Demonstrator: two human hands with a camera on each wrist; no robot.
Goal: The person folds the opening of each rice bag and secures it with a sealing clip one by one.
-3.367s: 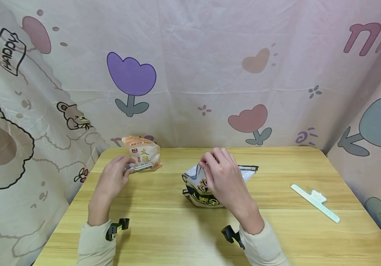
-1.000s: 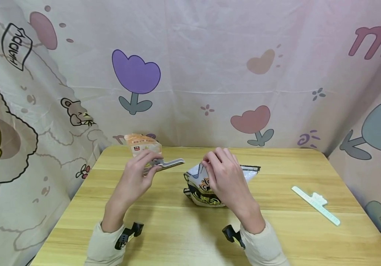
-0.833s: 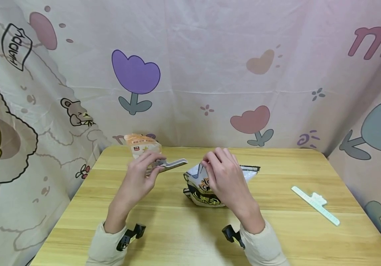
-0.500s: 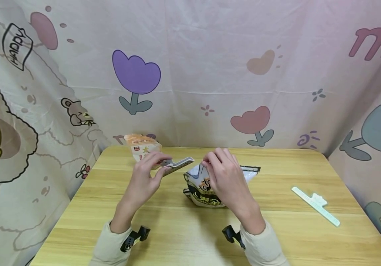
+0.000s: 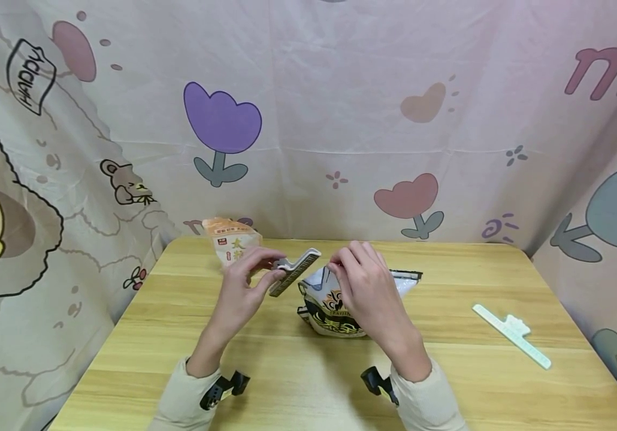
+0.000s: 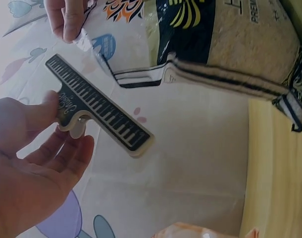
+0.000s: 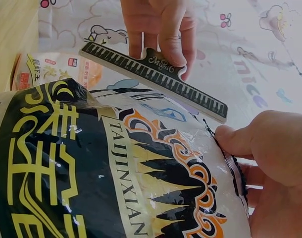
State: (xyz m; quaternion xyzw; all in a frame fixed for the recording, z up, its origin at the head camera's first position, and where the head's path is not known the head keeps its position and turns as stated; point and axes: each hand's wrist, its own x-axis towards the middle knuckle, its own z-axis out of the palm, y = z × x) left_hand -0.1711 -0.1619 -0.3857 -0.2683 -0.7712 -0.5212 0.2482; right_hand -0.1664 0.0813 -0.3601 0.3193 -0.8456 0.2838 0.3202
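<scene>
My left hand (image 5: 245, 285) pinches a long clip (image 6: 99, 106) with piano-key print by its handle, thumb on one side and fingers on the other. The clip (image 7: 156, 77) is in the air beside the upper edge of a printed bag (image 5: 335, 311); the head view shows it just left of the bag. My right hand (image 5: 369, 285) pinches that bag's top edge between thumb and fingers. In the right wrist view the bag (image 7: 126, 173) fills the lower left, with the right thumb (image 7: 235, 141) on its edge.
An orange and white packet (image 5: 233, 239) stands at the table's back left, partly behind the left hand. A pale green clip (image 5: 513, 335) lies on the table (image 5: 298, 383) at the right. A patterned cloth (image 5: 308, 120) hangs behind.
My left hand has carried the piano-print clip from beside the orange packet rightward to near the bag, and the clip has turned. My right hand stays on the bag.
</scene>
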